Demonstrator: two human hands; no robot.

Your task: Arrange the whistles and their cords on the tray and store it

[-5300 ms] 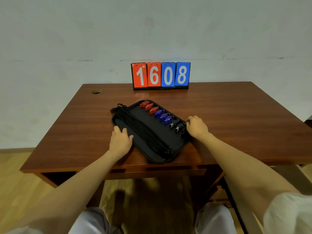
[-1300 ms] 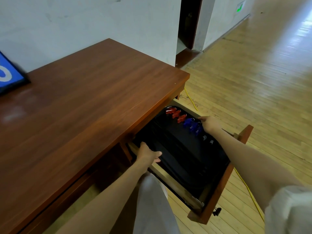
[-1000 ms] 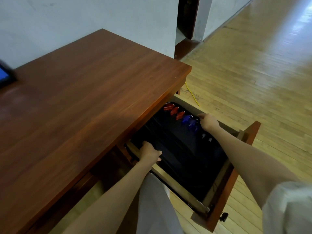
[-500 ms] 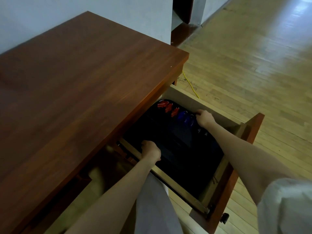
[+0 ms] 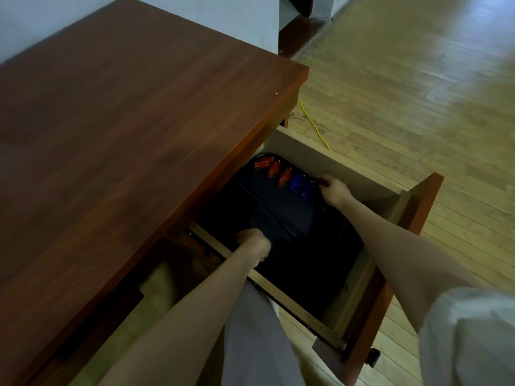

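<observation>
The black tray (image 5: 334, 260) lies low inside the open wooden drawer (image 5: 418, 207) under the table's right end. Red whistles (image 5: 274, 168) and blue whistles (image 5: 301, 186) line its far edge, and black cords (image 5: 278, 213) run across its middle. Dark whistles beyond my right wrist are barely visible. My left hand (image 5: 255, 243) grips the tray's near left rim beside the drawer's side rail. My right hand (image 5: 333, 189) grips the far rim, right next to the blue whistles.
The brown table top (image 5: 125, 129) overhangs the drawer's inner part. The drawer front (image 5: 390, 288) juts toward me on the right. A yellow cable (image 5: 313, 123) lies on the wooden floor. A doorway opens at the top.
The tray went from the table top into the open drawer. Over the last second both hands lowered it deeper until it sits near the drawer bottom, and my view tilted further down.
</observation>
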